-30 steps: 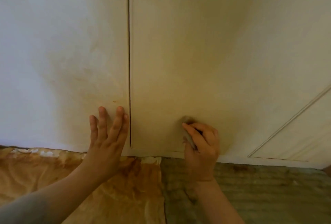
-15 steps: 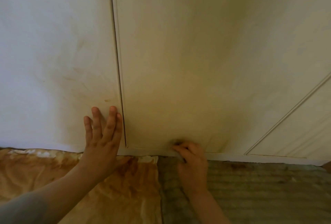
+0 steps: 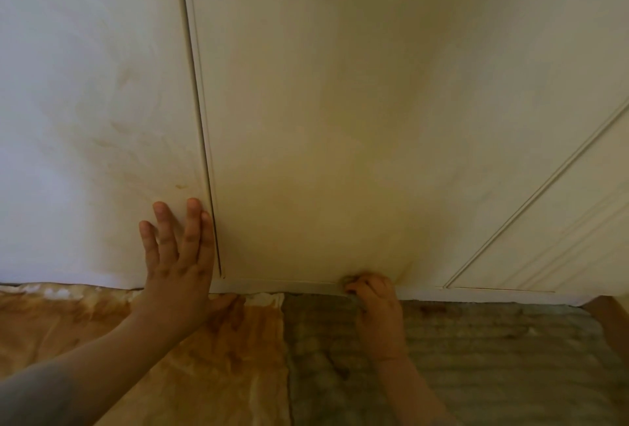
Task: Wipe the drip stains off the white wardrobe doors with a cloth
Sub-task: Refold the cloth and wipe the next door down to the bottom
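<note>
Pressing the left grip [image 3: 177,255] flat and empty, fingers straight, on the left wardrobe door [image 3: 85,102] at 8 o'clock, beside the door gap. Curling the right grip [image 3: 377,310] round a barely showing grey cloth [image 3: 349,280] at 6 o'clock, at the bottom edge of the middle door [image 3: 340,119]. Faint brown drip stains [image 3: 119,153] at 9 o'clock.

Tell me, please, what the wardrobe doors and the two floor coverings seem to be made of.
Wardrobe doors: likely painted or laminated board, smooth matt white, thin straight edges. Tan sheet: probably thin fabric or plastic, creased, blotchy. Grey mat: seemingly ribbed textile, showing parallel ridges.
</note>
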{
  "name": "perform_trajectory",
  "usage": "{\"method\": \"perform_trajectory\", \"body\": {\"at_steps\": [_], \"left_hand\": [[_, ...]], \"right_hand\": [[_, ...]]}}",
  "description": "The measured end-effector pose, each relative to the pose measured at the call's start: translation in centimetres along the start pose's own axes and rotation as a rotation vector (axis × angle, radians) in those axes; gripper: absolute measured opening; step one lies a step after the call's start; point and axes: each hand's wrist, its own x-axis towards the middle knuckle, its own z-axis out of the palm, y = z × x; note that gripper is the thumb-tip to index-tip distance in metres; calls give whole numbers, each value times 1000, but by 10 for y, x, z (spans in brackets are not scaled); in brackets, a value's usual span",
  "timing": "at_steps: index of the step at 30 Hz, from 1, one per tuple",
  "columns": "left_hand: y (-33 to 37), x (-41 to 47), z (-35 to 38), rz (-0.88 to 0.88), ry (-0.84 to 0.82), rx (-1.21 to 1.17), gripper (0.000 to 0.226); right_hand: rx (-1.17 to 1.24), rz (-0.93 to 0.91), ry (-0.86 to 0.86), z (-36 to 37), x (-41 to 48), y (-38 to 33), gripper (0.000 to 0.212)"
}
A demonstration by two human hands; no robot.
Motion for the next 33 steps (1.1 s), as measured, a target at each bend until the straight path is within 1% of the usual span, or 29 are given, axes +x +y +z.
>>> {"method": "perform_trajectory", "body": {"at_steps": [1,2,3,5,7,8,10,12,13,15,17,18,19,20,22,24,25,27,29,30,31,32,33], "left_hand": [[2,-1,0,-8,-8,-2,129],[3,-2,1,-17,-12,-4,129],[4,-2,1,-23,-14,-7,128],[6,-1,2,-26,2,-10,128],[8,1,1,-34,15,-17,129],[10,1,1,-38,19,-25,130],[12,1,2,-36,29,-32,130],[13,0,4,-35,38,-36,130],[13,1,5,-38,39,-37,130],[12,2,5,-52,30,-39,130],[13,3,6,-58,19,-39,130],[14,3,7,-61,19,-41,130],[14,3,7,-64,24,-41,130],[14,2,7,-67,28,-43,129],[14,2,8,-68,39,-49,124],[14,3,8,-67,55,-53,125],[14,4,8,-61,65,-52,127],[15,4,8,-52,75,-46,130],[16,4,9,-56,65,-46,129],[16,4,9,-61,60,-45,129],[16,5,9,-66,58,-45,129],[16,5,8,-67,57,-45,129],[16,5,7,-64,52,-44,129]], "right_hand": [[18,24,-23,-4,-1,-1,32],[35,38,-11,-10,0,-3,34],[42,50,38,-20,3,-7,33],[39,69,214,-42,19,-13,26],[32,109,405,-59,41,-12,23],[21,121,471,-65,50,-8,23],[-13,101,526,-64,59,1,21],[-36,67,495,-50,51,6,24],[-42,65,445,-40,42,8,26],[-46,83,269,-19,17,16,26],[-14,153,91,-7,-4,23,34],[-1,194,40,-8,-11,24,38],[1,226,29,-11,-13,25,40],[-6,245,60,-18,-13,23,39],[-2,237,212,-40,-1,17,29],[19,220,381,-60,20,15,18],[22,219,442,-65,32,16,17],[6,220,495,-65,47,20,20],[-37,226,449,-50,40,27,23],[-51,235,375,-41,29,31,28],[-44,250,264,-32,16,34,35],[-17,277,151,-26,1,36,40],[19,322,77,-24,-11,37,43]]}}
